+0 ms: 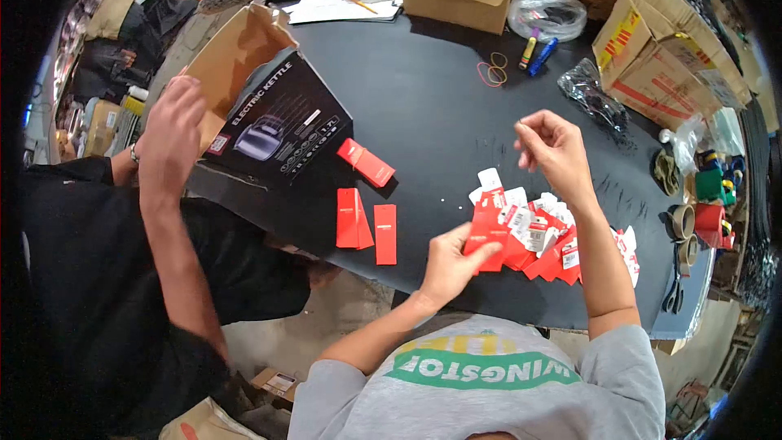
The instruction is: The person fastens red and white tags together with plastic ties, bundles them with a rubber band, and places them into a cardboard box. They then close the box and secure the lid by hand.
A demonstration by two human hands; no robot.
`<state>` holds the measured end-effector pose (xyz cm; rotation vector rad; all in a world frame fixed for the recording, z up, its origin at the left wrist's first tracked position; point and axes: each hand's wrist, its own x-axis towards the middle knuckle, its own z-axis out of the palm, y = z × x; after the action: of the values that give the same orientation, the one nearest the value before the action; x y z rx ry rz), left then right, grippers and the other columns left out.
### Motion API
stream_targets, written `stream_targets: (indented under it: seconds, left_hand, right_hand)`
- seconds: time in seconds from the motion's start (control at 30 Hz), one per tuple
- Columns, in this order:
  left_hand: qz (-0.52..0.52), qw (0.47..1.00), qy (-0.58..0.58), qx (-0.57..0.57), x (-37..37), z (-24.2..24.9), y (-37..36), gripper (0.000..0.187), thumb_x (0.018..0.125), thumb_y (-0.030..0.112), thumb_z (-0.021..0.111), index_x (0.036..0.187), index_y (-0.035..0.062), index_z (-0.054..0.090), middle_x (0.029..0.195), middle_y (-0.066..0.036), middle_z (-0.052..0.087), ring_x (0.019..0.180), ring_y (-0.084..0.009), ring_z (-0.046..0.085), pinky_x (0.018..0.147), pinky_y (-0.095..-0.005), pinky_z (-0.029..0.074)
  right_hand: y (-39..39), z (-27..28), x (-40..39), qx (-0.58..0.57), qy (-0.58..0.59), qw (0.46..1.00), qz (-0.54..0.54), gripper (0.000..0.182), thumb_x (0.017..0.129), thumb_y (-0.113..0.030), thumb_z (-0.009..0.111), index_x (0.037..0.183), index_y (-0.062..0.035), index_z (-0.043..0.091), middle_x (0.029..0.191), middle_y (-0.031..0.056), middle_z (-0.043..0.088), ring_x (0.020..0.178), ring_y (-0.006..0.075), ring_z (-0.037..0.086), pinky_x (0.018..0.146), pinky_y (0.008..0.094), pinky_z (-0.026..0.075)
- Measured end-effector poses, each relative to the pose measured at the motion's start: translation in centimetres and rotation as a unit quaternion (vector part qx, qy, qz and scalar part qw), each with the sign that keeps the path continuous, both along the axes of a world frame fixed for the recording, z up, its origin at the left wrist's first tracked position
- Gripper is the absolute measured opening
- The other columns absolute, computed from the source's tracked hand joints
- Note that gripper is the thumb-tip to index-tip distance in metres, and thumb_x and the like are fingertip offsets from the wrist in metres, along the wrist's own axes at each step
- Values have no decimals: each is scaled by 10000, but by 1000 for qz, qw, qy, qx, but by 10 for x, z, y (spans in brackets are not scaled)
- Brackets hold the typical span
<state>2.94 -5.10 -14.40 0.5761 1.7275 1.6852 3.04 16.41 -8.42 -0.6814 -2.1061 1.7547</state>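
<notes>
My left hand (446,267) is closed on a red hang tag (487,232), its thumb lying across the front. Beside it and to the right spreads a heap of red and white tags (554,238), several with barcode labels. Raised above the heap, my right hand (558,151) has its thumb and fingertips drawn together; whatever they may pinch is too small to make out. Left of my left hand, on the black tabletop (423,122), lie a single red tag (385,234), an overlapping pair of red tags (350,218) and a small stack of red tags (366,163).
A co-worker's hand (173,118) is at an open electric kettle box (281,118) on the left. Rubber bands (492,71), markers (538,55) and a black plastic bundle (593,94) lie farther back. Cardboard boxes (668,65) stand at the back right; scissors (674,287) lie at the right edge.
</notes>
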Motion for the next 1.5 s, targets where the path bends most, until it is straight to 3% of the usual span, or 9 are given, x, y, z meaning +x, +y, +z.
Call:
stream_targets:
  seconds: [0.2, 0.3, 0.37, 0.57, 0.73, 1.07, 1.33, 1.4, 1.5]
  left_hand:
    - [32, 988, -132, -76, 9, -12, -26, 238, 922, 166, 601, 1024, -44, 646, 819, -17, 644, 713, -51, 568, 652, -227, 485]
    - [96, 976, 175, -89, -5, -18, -51, 190, 941, 130, 552, 977, -18, 665, 871, -91, 572, 806, -177, 587, 732, -282, 462]
    - [165, 964, 169, -119, -17, -9, -62, 155, 908, 110, 591, 948, -23, 659, 842, -93, 580, 766, -176, 565, 713, -282, 446]
    - [264, 917, 232, -190, -46, -21, -73, 227, 777, 36, 728, 967, -28, 621, 672, -29, 600, 597, -81, 533, 579, -241, 445]
    - [233, 828, 418, -293, -48, -21, -70, 545, 739, 91, 751, 1199, -73, 509, 1018, -181, 556, 956, -292, 543, 862, -389, 436]
    - [216, 874, 322, -294, -48, -30, -70, 638, 700, 30, 749, 1263, -61, 464, 1029, -178, 528, 924, -292, 543, 844, -390, 437]
    - [208, 955, 132, -163, -51, 5, -80, 604, 673, 43, 781, 1204, 11, 494, 886, -113, 603, 812, -225, 576, 754, -366, 473]
    - [287, 844, 379, -247, -75, 0, -100, 552, 680, 140, 814, 1137, -10, 544, 831, -119, 602, 749, -211, 575, 690, -329, 480]
    - [314, 822, 362, -306, -103, -27, -124, 598, 613, 309, 856, 985, -78, 594, 862, -179, 611, 810, -298, 588, 756, -391, 481]
  right_hand:
    - [13, -58, 9, -6, -61, 998, 7, 149, 878, -97, 595, 877, 49, 620, 658, 48, 628, 499, 88, 600, 426, 219, 447]
    - [8, -60, 8, 10, -104, 995, 8, 155, 844, -89, 635, 914, 50, 629, 704, 68, 624, 546, 119, 607, 472, 252, 470]
    - [-4, -53, 3, 341, -5, 940, -14, 197, 801, -96, 684, 953, 21, 644, 765, 92, 610, 609, 164, 598, 554, 290, 488]
    - [-59, -41, -11, 209, 35, 966, 147, 193, 765, -89, 706, 922, 10, 654, 789, 133, 620, 662, 226, 610, 609, 335, 492]
    - [-101, -52, -12, 193, 34, 957, 216, 235, 762, -81, 717, 964, 10, 639, 824, 130, 608, 644, 201, 579, 590, 318, 473]
    - [-140, -90, -28, 199, 37, 955, 218, 253, 812, 5, 605, 1058, 65, 593, 1046, 194, 529, 904, 344, 576, 778, 402, 480]
    - [-137, -81, -34, 145, -8, 940, 309, 138, 794, -84, 662, 883, 15, 627, 785, 149, 592, 798, 281, 577, 700, 374, 450]
    - [-128, -82, -33, 85, 1, 945, 316, 147, 796, -140, 685, 827, -4, 636, 705, 130, 611, 629, 214, 575, 585, 352, 441]
    - [-126, -86, -36, 40, -27, 937, 345, 132, 798, -112, 692, 826, 5, 639, 735, 85, 669, 676, 118, 604, 598, 305, 472]
